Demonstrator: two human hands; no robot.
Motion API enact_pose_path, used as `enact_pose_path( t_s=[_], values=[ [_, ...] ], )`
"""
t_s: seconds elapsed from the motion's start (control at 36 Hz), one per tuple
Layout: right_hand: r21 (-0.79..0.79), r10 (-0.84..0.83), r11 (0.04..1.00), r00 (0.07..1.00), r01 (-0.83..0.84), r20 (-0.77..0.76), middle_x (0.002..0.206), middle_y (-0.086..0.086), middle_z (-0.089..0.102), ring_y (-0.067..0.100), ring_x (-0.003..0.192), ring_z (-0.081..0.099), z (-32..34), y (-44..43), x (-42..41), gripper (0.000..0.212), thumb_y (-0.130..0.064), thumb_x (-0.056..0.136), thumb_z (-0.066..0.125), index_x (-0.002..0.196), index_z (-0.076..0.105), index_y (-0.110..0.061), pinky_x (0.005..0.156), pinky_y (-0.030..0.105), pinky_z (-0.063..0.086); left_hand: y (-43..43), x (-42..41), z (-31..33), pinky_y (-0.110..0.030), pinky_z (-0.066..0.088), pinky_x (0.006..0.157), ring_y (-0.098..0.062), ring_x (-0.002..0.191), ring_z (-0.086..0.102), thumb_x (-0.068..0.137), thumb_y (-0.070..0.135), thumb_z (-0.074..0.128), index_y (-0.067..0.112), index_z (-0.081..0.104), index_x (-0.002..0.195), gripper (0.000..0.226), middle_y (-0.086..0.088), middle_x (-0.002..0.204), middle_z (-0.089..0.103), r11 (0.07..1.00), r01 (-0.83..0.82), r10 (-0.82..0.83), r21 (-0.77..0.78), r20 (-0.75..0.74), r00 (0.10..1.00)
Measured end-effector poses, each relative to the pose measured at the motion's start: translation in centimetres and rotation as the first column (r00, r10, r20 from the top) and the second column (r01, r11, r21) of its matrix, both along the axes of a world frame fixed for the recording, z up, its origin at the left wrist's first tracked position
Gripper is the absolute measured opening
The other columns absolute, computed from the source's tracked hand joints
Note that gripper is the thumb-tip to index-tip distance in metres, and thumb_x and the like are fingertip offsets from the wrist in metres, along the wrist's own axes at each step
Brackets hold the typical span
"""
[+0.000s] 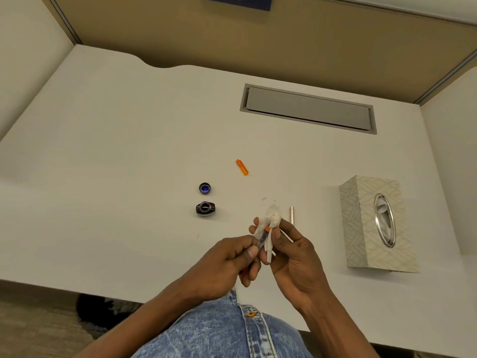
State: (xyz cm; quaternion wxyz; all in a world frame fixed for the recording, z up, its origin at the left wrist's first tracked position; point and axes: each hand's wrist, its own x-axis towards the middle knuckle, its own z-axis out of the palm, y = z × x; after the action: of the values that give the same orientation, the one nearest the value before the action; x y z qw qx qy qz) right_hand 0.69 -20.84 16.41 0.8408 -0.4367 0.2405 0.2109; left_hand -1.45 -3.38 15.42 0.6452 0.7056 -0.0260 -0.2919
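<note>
A white desk (116, 151) with a wavy back edge fills a cubicle, closed in by a tan partition (322, 42) behind and pale side panels (23, 60). A grey cable hatch (307, 108) sits recessed in the desk. A blue sign (236, 1) hangs on the partition, and carpet (31, 332) shows below.

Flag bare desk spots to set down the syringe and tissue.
Widest free patch: desk left of the open ink bottle and bottle cap. Also free: between orange cap and grey hatch, and the near strip before the tissue box. Crowded: around the left hand gripping the syringe and right hand holding the tissue wad, copper tube just beyond.
</note>
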Motion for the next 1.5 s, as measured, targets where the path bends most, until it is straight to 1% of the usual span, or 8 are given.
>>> enact_pose_path(
  t_s=[0.11, 0.36, 0.56, 0.83, 1.06, 1.22, 1.33, 1.5],
  values=[
    [-0.018, -0.018, 1.000, 1.000, 0.019, 0.004, 0.105, 0.022, 0.079, 0.025, 0.086, 0.079, -0.3, 0.1, 0.0, 0.027, -0.010, 0.079, 0.073, 0.104, 0.082, -0.007, 0.071, 0.032, 0.065, -0.1, -0.2, 0.2, -0.035, 0.052, 0.071, -0.020, 0.064, 0.059, 0.114, 0.021, 0.043, 0.010, 0.069, 0.103, 0.031, -0.001, 0.072, 0.065, 1.000, 0.000, 0.000, -0.006, -0.006, 1.000],
    [0.027, -0.157, 0.987, 0.988, 0.157, -0.003, 0.097, 0.014, 0.082, 0.020, 0.082, 0.078, -0.6, 1.0, 0.3, 0.022, -0.008, 0.079, 0.071, 0.092, 0.087, -0.013, 0.074, 0.027, 0.065, -0.2, -0.4, 0.3, -0.032, 0.060, 0.066, -0.007, 0.057, 0.061, 0.108, 0.026, 0.058, 0.023, 0.072, 0.091, 0.022, 0.004, 0.064, 0.067, 0.967, -0.152, 0.119, 0.207, 0.166, 0.979],
    [0.107, -0.262, 0.958, 0.963, 0.268, -0.065, 0.134, 0.018, 0.074, 0.023, 0.109, 0.077, -0.8, 0.7, 0.7, 0.033, -0.009, 0.086, 0.070, 0.118, 0.075, -0.009, 0.115, 0.043, 0.051, 0.0, -0.6, 0.0, -0.027, 0.060, 0.064, -0.009, 0.058, 0.064, 0.106, 0.022, 0.060, 0.021, 0.072, 0.090, 0.020, -0.003, 0.066, 0.071, 0.947, -0.237, 0.201, 0.217, 0.177, 0.964],
    [0.112, -0.114, 0.987, 0.993, 0.116, -0.024, 0.129, 0.022, 0.075, 0.030, 0.120, 0.075, -0.4, 1.2, -0.6, 0.045, -0.007, 0.089, 0.064, 0.134, 0.067, -0.002, 0.096, 0.036, 0.064, -0.2, -0.8, 0.4, -0.025, 0.054, 0.067, -0.015, 0.062, 0.064, 0.111, 0.018, 0.051, 0.013, 0.071, 0.097, 0.025, -0.001, 0.067, 0.068, 0.983, -0.157, 0.147, 0.099, 0.106, 0.984],
    [0.123, -0.131, 0.983, 0.990, 0.136, -0.042, 0.107, 0.018, 0.081, 0.024, 0.090, 0.080, -0.9, 1.6, -0.4, 0.028, -0.004, 0.082, 0.068, 0.108, 0.079, -0.007, 0.081, 0.032, 0.067, 0.0, -0.8, 0.5, -0.039, 0.059, 0.070, -0.018, 0.061, 0.065, 0.110, 0.023, 0.053, 0.022, 0.067, 0.091, 0.024, 0.002, 0.067, 0.069, 0.966, -0.152, 0.111, 0.208, 0.195, 0.974],
    [0.174, -0.187, 0.965, 0.979, 0.198, -0.079, 0.111, 0.009, 0.082, 0.019, 0.090, 0.080, -1.1, 1.8, 0.1, 0.023, -0.011, 0.083, 0.068, 0.094, 0.087, -0.018, 0.093, 0.042, 0.055, -0.2, -0.6, 0.2, -0.019, 0.053, 0.064, -0.004, 0.059, 0.060, 0.110, 0.022, 0.054, 0.022, 0.070, 0.096, 0.022, 0.006, 0.066, 0.066, 0.960, -0.160, 0.110, 0.228, 0.218, 0.970],
    [0.232, -0.233, 0.941, 0.969, 0.245, -0.079, 0.120, 0.010, 0.080, 0.018, 0.099, 0.080, -0.9, 1.1, 0.7, 0.025, -0.011, 0.084, 0.067, 0.098, 0.087, -0.017, 0.107, 0.039, 0.055, -0.1, -1.0, 0.1, -0.028, 0.057, 0.066, -0.009, 0.061, 0.061, 0.110, 0.022, 0.052, 0.021, 0.070, 0.095, 0.023, 0.003, 0.066, 0.066, 0.969, -0.150, 0.116, 0.196, 0.175, 0.978],
    [0.203, -0.192, 0.958, 0.980, 0.200, -0.061, 0.126, 0.018, 0.077, 0.024, 0.103, 0.081, -0.6, 0.6, 0.3, 0.035, -0.007, 0.086, 0.065, 0.120, 0.075, -0.007, 0.093, 0.035, 0.066, -0.1, -0.9, 0.5, -0.029, 0.055, 0.066, -0.016, 0.061, 0.061, 0.112, 0.017, 0.048, 0.012, 0.070, 0.097, 0.027, 0.000, 0.067, 0.064, 0.983, -0.171, 0.163, 0.070, 0.115, 0.980]
  ],
)
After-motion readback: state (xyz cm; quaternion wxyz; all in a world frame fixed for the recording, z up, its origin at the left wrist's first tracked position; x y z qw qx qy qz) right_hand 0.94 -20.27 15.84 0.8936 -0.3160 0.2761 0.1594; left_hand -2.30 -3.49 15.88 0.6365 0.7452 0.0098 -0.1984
